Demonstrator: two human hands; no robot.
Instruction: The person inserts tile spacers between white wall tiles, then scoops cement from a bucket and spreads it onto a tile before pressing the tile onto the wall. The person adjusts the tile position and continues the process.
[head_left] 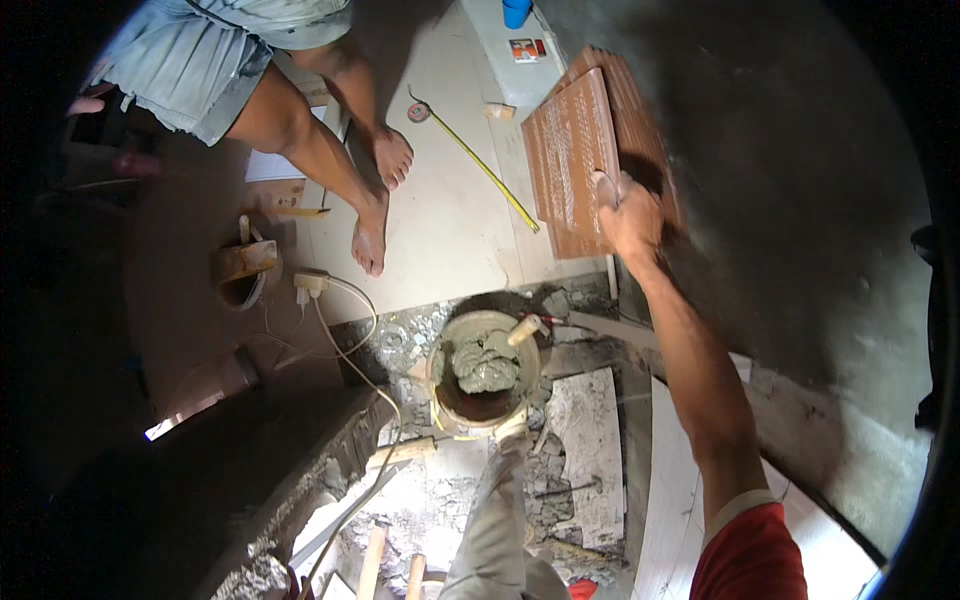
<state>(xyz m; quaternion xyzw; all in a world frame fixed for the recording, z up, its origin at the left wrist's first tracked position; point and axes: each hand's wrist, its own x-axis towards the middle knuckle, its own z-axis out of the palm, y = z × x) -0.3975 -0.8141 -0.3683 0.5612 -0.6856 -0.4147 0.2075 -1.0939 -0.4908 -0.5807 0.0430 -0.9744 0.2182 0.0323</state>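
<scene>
My right hand (628,215) grips the edge of a reddish-brown ribbed tile (560,170) with whitish streaks, its fingers closed round it. The tile rests tilted against a stack of similar tiles (637,120) at the upper right. Below and left of that hand stands a bucket (436,350) of grey mortar (475,365), with a tool's wooden handle (523,330) sticking out. My left hand is not in view.
Another person's bare legs (305,140) stand on pale boards (440,230) at upper left, beside a yellow tape measure (480,165). A cable (365,375) loops from a socket block (311,282). A blue cup (516,12) sits far back. Broken rubble (560,470) surrounds my trousered leg (490,520).
</scene>
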